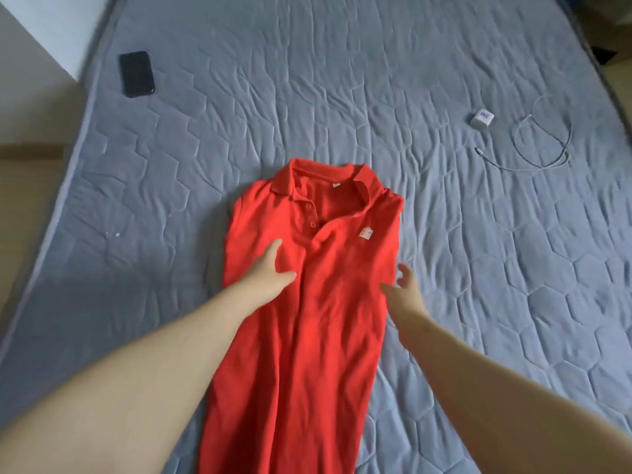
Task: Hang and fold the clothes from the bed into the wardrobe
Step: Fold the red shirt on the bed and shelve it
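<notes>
A red polo shirt (318, 302) lies face up on the grey quilted mattress (342, 80), collar away from me, both sides folded under into a narrow strip. A small white logo shows on its chest. My left hand (270, 268) rests flat on the shirt's left chest area, fingers straight. My right hand (405, 289) is at the shirt's right edge, fingers loosely spread and holding nothing; whether it touches the cloth is unclear. The wardrobe is out of view.
A black phone (136, 74) lies near the mattress's far left edge. A small white charger block (482, 118) and a coiled white cable (543, 145) lie at the far right. Beige floor (30, 186) shows to the left of the bed.
</notes>
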`<action>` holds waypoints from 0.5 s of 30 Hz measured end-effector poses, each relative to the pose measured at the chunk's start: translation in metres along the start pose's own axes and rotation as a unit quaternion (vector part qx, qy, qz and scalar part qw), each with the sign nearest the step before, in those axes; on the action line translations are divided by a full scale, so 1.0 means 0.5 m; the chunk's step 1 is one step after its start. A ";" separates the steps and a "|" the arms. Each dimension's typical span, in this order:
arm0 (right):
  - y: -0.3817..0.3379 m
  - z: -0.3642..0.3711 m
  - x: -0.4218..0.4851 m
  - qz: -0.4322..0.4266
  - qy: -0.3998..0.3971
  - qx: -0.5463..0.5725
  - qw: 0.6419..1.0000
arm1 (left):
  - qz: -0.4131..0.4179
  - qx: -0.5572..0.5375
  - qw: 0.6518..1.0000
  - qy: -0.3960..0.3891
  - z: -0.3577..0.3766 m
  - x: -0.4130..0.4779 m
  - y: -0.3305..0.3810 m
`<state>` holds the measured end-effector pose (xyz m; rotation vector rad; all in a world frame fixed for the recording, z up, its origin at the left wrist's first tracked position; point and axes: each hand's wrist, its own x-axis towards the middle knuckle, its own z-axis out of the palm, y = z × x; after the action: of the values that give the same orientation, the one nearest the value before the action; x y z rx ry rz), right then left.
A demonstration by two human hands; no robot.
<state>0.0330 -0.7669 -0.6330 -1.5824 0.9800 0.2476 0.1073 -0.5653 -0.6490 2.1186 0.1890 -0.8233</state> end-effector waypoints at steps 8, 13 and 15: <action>0.271 0.010 -0.135 0.220 -0.043 0.011 0.975 | -0.094 0.109 0.988 -0.053 0.136 -0.141 -0.212; 0.366 0.036 -0.181 0.272 -0.065 0.005 0.960 | -0.069 0.179 0.981 -0.036 0.142 -0.221 -0.331; 0.385 0.047 -0.189 0.269 -0.066 0.003 0.961 | -0.087 0.170 0.981 -0.020 0.141 -0.246 -0.367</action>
<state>-0.1518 -0.6933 -0.7162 -1.2477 1.2894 0.7162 -0.0959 -0.4831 -0.7242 2.4268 0.2287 -1.0617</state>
